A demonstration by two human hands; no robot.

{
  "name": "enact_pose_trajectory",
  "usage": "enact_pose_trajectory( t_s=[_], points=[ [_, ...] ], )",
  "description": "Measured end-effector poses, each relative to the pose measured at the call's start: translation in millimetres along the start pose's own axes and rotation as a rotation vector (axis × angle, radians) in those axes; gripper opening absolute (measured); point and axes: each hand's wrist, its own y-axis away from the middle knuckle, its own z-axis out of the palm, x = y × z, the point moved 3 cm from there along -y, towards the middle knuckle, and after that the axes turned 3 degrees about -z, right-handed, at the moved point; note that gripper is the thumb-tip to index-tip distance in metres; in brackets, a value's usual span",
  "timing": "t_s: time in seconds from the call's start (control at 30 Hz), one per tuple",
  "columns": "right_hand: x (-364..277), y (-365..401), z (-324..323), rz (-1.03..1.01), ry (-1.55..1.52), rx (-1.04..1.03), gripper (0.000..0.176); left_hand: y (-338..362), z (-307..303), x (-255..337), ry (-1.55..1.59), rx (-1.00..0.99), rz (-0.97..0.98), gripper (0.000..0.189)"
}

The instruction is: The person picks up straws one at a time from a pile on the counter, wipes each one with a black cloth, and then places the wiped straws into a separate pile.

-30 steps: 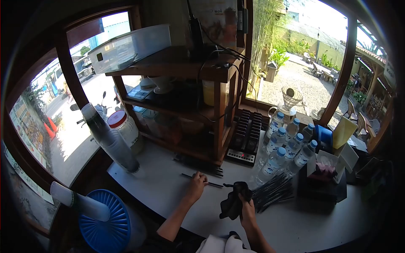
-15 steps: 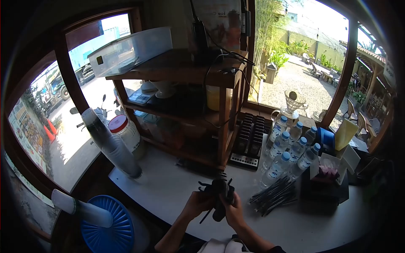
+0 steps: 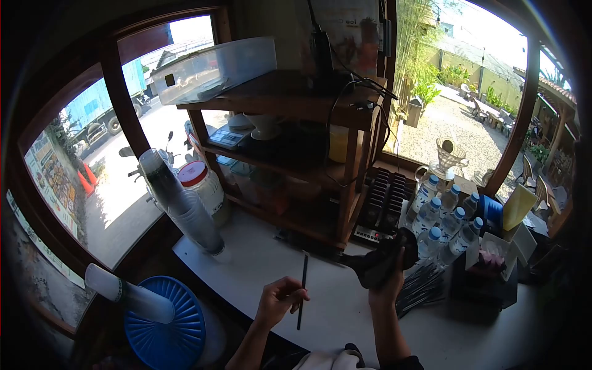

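Note:
My left hand [image 3: 277,302] pinches a thin black straw [image 3: 304,268], which stands nearly upright above the white counter [image 3: 330,314]. To the right, my right hand [image 3: 386,290] is closed round a dark, bulky black object [image 3: 376,262]; its shape is too dark for me to name its kind. Beside that hand lies a pile of black straws [image 3: 422,287], partly hidden by the hand and forearm. Several water bottles [image 3: 444,228] with blue caps stand just behind the pile.
A dark wooden shelf [image 3: 296,172] rises behind the counter. Stacked plastic cups [image 3: 191,216] and a red-lidded jar [image 3: 200,185] stand to the left. A blue ribbed lid [image 3: 166,339] with more cups on it is lower left. A black box [image 3: 484,290] sits at the right.
My hands have moved apart. The right hand has carried the dark object up and right, towards the bottles and straws; the left hand now holds one straw away from it.

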Motion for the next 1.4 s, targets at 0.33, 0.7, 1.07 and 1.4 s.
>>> enact_pose_trajectory(
  t_s=[0.33,0.7,1.07,1.4],
  points=[
    [55.0,80.3,38.2,0.319,0.570,-0.619,0.036,-10.0,19.8,25.9,-0.196,0.430,0.434,0.007],
    [64.9,75.0,17.5,0.421,0.644,-0.623,0.029,-18.4,25.2,28.4,0.279,0.533,0.286,0.014],
    [62.2,82.7,12.6,0.392,0.615,-0.568,0.027,-23.6,-9.0,24.3,0.363,0.626,0.379,0.015],
    [55.4,65.7,2.8,0.233,0.266,-0.252,0.049,-25.1,10.2,19.7,0.117,0.268,0.096,0.019]
  ],
)
